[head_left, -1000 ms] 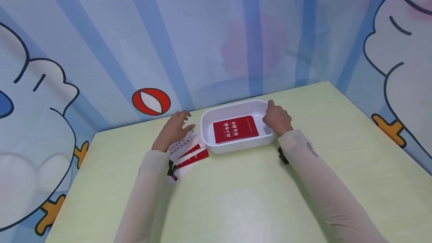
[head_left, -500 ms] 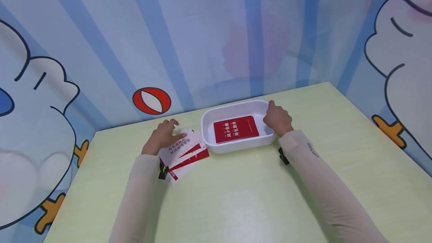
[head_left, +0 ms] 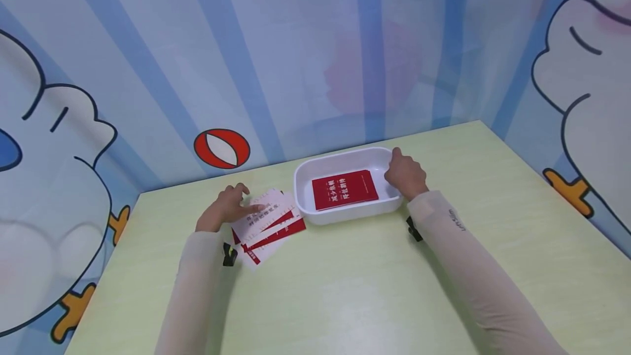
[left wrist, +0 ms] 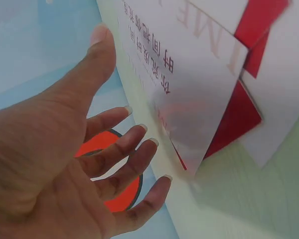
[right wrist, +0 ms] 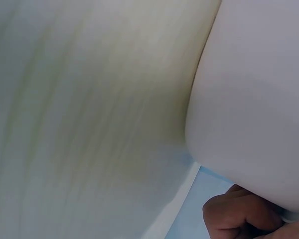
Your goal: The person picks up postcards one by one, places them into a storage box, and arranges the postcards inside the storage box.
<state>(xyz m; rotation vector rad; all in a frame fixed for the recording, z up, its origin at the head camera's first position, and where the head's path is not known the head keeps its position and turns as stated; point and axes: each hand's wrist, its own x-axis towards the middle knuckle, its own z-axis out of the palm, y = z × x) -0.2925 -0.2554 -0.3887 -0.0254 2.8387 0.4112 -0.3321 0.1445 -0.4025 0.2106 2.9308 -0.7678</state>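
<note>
My right hand point(head_left: 406, 174) grips the right end of a white plastic tray point(head_left: 340, 217), with curled fingers visible at the tray wall in the right wrist view. Inside the tray lies a small stack of red cards point(head_left: 344, 189) printed with white characters. Left of the tray, white and red cards point(head_left: 266, 218) are fanned out in an overlapping pile on the table. My left hand point(head_left: 227, 208) hovers at the pile's left edge, thumb reaching over the top white card. Its fingers are spread and loosely bent, holding nothing in the left wrist view point(left wrist: 124, 154).
The pale green table point(head_left: 345, 289) ends at the back against a blue striped wall sheet point(head_left: 305, 59) with cartoon figures. The tray stands close to that wall. A dark wrist strap piece point(head_left: 229, 255) sits under the left sleeve.
My left hand has drawn back left and toward me, from beside the tray to the left edge of the card pile, uncovering more cards. The right hand and the tray stay in place.
</note>
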